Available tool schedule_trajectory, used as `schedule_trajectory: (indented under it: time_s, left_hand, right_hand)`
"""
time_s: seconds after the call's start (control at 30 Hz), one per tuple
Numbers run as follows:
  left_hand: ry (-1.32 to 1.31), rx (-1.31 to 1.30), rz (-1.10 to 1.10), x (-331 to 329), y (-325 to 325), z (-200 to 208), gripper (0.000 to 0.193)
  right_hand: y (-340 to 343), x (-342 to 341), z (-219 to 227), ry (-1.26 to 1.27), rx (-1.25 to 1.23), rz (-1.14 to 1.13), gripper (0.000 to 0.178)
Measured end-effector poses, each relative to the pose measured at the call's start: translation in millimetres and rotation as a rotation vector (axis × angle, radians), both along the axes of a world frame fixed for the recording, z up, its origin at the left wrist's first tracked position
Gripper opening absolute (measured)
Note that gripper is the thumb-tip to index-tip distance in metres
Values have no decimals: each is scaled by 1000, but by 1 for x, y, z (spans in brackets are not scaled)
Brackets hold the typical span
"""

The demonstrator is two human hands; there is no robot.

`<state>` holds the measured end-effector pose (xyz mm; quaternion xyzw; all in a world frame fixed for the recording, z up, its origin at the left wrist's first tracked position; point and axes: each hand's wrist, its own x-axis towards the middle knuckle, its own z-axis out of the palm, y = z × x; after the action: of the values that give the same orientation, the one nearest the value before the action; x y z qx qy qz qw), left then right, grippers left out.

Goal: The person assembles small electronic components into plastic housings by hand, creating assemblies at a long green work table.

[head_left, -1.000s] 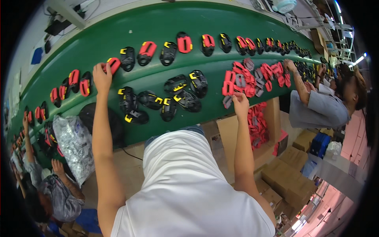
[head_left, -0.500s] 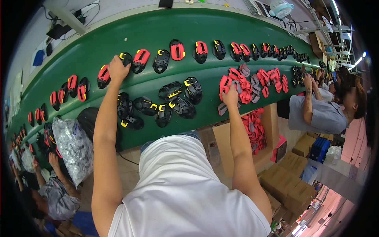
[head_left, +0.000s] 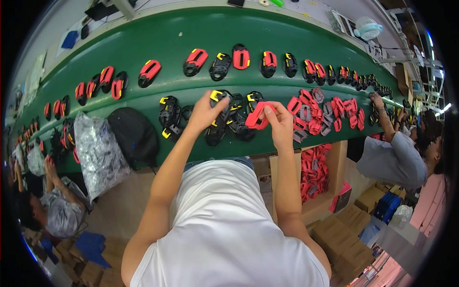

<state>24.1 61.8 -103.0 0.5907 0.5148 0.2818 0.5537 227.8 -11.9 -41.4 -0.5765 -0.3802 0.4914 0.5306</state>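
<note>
In front of my chest, my left hand is closed on a black oval plastic part with a yellow clip. Close by on the right, my right hand pinches a red slotted plastic cover between thumb and fingers. The two pieces are apart. Several loose black parts with yellow clips lie on the green work surface beneath and left of my hands. To the right of my right hand spreads a pile of red and grey plastic covers.
Along the green conveyor belt runs a line of black parts, many with red covers. A black bag and a silvery plastic sack sit at left. An open carton of red covers stands below right. Co-workers flank both sides.
My left hand has brought a black part from the belt toward me. My right hand has lifted a red cover off the pile and moved left. The view has shifted.
</note>
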Motion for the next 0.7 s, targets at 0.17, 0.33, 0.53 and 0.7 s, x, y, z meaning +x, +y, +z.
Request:
schedule_trajectory:
  time_s: [0.17,0.33,0.53,0.7]
  left_hand:
    - [-441,-409,66,-15,-45,18,41]
    - [107,-24,105,-20,-28,-12,44]
    - [295,95,-158,-18,-12,-53,44]
    - [566,436,-114,-4,41,-62,46]
  right_hand:
    - [-20,-35,7,56,-75,113,10]
    - [-23,-36,-1,-4,-137,186,11]
    - [-38,-31,-3,-67,-191,179,11]
    - [-47,-22,-16,-69,-217,116,15]
